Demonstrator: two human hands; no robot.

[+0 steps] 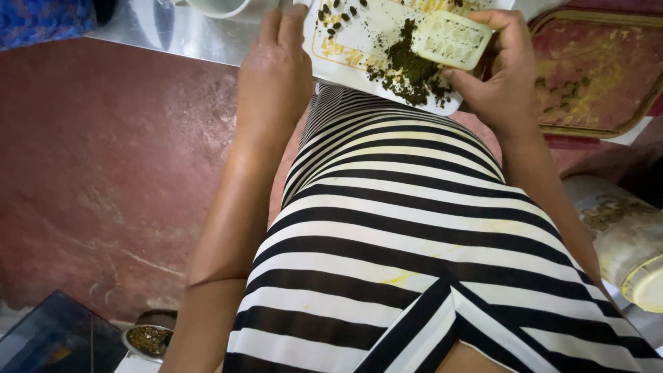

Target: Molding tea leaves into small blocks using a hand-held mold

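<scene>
The right hand [501,72] pinches a small pale plastic grid-patterned scraper [452,38] between thumb and fingers, its edge against a heap of dark green ground leaves [412,69]. The heap lies on a white tray [345,41], whose near-left edge the left hand [276,69] grips. Dark seeds [336,17] lie beyond the left fingers. Right of the scraper hand sits a red tray [601,76].
</scene>
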